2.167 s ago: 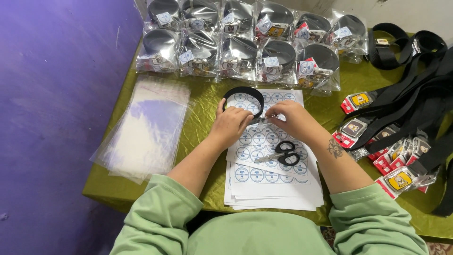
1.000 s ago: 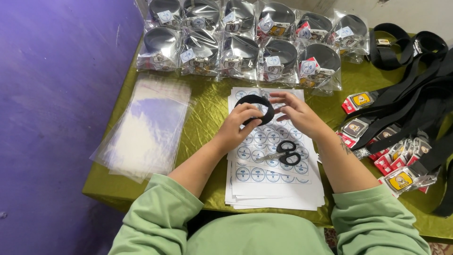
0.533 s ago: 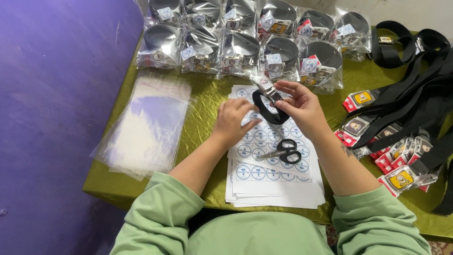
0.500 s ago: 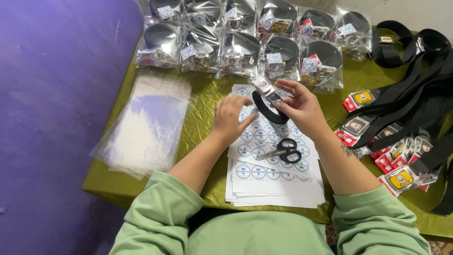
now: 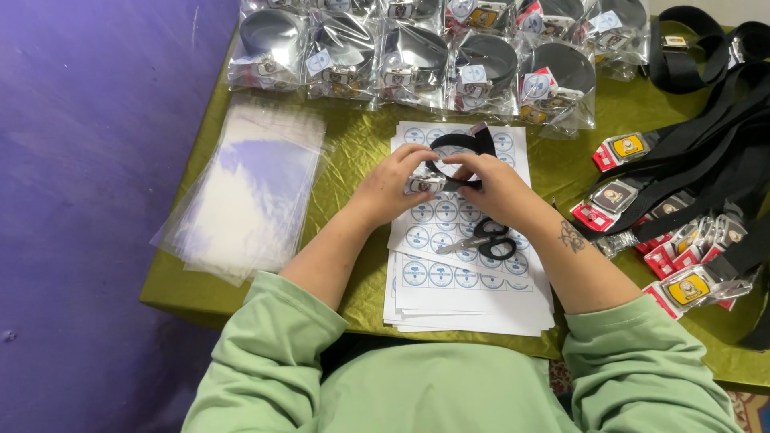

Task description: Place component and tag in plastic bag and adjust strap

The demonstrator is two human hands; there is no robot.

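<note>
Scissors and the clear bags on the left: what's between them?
In the head view, the left arm crosses between the scissors and clear bags, over sticker sheets.

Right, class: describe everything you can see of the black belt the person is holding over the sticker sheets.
The black belt is a flat strap that looks like woven fabric, curled into a loose loop standing on edge above the sticker sheets. A metal buckle sits at its lower left end, pinched by the left hand. The right hand grips the strap beside the buckle. One short end sticks up at the loop's top right. It seems unbagged.
</note>
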